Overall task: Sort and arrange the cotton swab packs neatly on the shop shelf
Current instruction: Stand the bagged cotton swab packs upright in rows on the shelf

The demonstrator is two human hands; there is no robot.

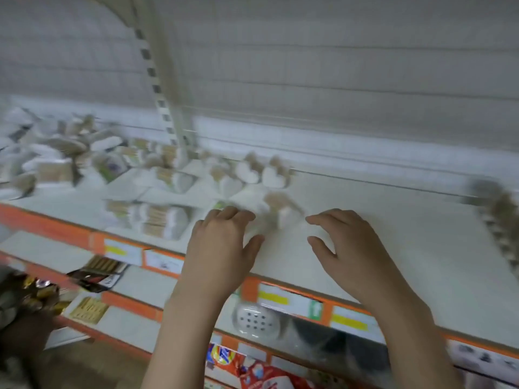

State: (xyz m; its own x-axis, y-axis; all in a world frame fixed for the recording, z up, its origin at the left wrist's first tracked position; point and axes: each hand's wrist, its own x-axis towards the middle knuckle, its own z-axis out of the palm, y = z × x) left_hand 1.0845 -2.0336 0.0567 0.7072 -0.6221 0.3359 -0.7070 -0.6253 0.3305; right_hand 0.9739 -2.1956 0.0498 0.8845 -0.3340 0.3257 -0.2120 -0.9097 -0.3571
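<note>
- Far out past my left fingers lies a messy pile of cotton swab packs, all jumbled on the shelf.
- Nearer, just to the left of my left fingers, some flat packs lie side by side.
- Up beyond my left fingertips are the heart-shaped packs, close together.
- My left hand has its fingers bent a little and close together, thumb out to the side. It holds nothing that I can see.
- Between my two sets of fingertips sits one small pack. It is blurry, so I cannot tell if my left fingertips touch it.
- I think this pack is very light and a bit crinkly and slippery, with thin sticks inside. I would take it by its two short sides, one hand each side, and not squeeze hard.
- My right hand has its fingers curved and a little spread, thumb apart. It holds nothing.
- Far to the right of my right fingers is a blurry brown row of things. I cannot tell what they are.
</note>
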